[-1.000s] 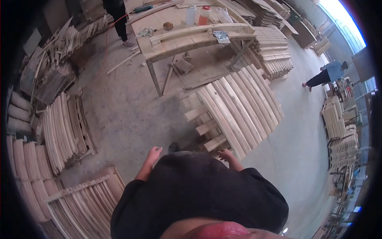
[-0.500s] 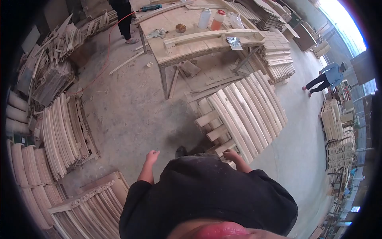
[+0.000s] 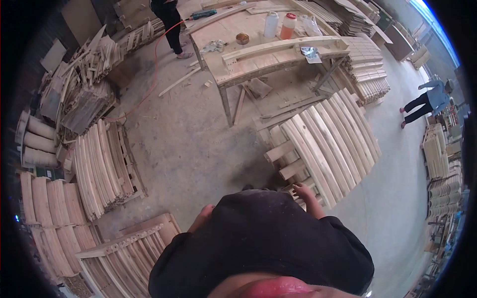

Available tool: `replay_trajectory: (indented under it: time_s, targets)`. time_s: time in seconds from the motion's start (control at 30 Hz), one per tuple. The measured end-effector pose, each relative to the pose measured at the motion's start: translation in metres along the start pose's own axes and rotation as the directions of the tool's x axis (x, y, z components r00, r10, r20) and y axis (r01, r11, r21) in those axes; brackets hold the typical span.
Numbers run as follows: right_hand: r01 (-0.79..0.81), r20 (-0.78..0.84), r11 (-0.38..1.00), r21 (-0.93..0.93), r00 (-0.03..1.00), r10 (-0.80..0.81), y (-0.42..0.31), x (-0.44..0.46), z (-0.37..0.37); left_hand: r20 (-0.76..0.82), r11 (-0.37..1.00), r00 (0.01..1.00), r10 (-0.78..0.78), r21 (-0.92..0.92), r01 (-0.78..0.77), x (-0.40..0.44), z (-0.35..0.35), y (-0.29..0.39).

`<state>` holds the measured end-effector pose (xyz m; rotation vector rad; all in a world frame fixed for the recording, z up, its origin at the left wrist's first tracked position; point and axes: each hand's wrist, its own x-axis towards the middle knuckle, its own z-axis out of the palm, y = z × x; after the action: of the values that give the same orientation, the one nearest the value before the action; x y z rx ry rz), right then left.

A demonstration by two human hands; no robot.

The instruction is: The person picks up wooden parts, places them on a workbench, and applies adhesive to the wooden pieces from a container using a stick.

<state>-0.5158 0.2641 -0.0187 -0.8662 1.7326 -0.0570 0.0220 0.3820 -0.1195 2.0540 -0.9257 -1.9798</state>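
Note:
My left hand [image 3: 207, 210] hangs low by my body, its fingers mostly hidden behind my dark shirt. Beside the stack of curved wooden pieces [image 3: 330, 141], my right hand [image 3: 301, 190] hovers by the near left corner, fingers somewhat apart and nothing seen in them. Whether it touches the wood I cannot tell. The stack's upper pieces lie side by side across crosswise boards [image 3: 292, 169] whose ends stick out at the left.
Ahead stands a wooden worktable [image 3: 233, 74] with a curved frame [image 3: 288, 49], bottles and a power tool [image 3: 202, 14]. More curved pieces [image 3: 99, 169] are stacked left, a slatted frame [image 3: 124, 253] nearer. A red hose [image 3: 156, 64] crosses the floor. Two people stand farther off.
The view has shifted, so the table and stacks appear farther right. My left hand has drawn back towards my body. My right hand's fingers have loosened beside the stack.

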Motion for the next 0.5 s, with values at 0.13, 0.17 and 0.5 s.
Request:
replay_trajectory:
  time_s: [0.13, 0.17, 0.5]
  targets:
    - [-0.008, 0.026, 1.000, -0.020, 1.000, 0.008, 0.008, 0.011, 0.008, -0.127, 0.965, 0.990, 0.053, 0.262, -0.018, -0.018, -0.026, 0.027]
    - [-0.021, 0.027, 1.000, -0.020, 0.999, 0.022, 0.009, 0.013, 0.008, -0.212, 0.955, 0.974, 0.074, 0.295, -0.009, -0.029, -0.032, 0.047]
    - [0.065, -0.185, 0.921, -0.383, 0.972, -0.145, 0.003, 0.025, 0.028, -0.170, 0.898, 0.946, 0.276, 0.397, -0.190, -0.004, -0.025, 0.130]
